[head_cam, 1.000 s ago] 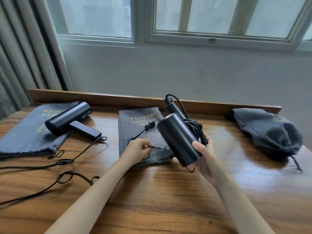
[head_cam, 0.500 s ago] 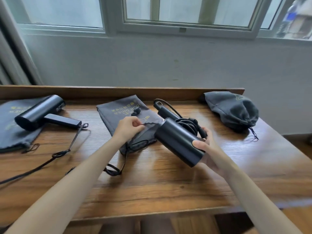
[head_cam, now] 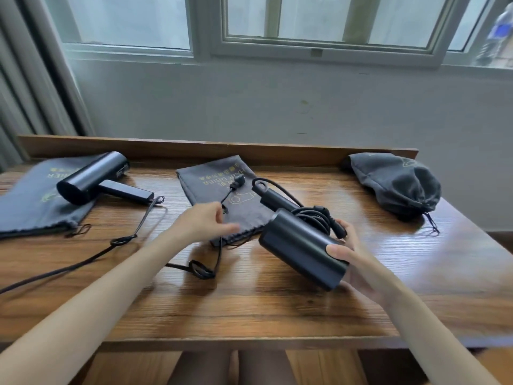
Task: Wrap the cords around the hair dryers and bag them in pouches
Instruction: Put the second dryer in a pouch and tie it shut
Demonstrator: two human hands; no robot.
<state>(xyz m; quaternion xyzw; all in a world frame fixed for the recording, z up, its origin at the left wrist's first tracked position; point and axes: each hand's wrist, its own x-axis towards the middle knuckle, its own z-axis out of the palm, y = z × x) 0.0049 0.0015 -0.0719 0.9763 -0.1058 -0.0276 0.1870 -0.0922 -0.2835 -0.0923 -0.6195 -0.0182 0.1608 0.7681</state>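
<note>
table point(head_cam: 277, 307) | middle pouch point(head_cam: 206, 187) flat at back | filled pouch point(head_cam: 397, 184) well right of it | second dryer point(head_cam: 91, 176) far left on third pouch point(head_cam: 25, 207) | held dryer point(head_cam: 302, 251) just right, right hand point(head_cam: 354, 262) grasping barrel | cord point(head_cam: 220, 251) crosses middle pouch, plug point(head_cam: 238, 180) on it | left hand point(head_cam: 202, 223) over cord, blurred, grip unclear

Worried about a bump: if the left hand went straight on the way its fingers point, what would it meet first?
Likely the barrel of the hair dryer gripped by the right hand: the left hand points rightward over the middle pouch toward it. Depth is unclear.
</note>
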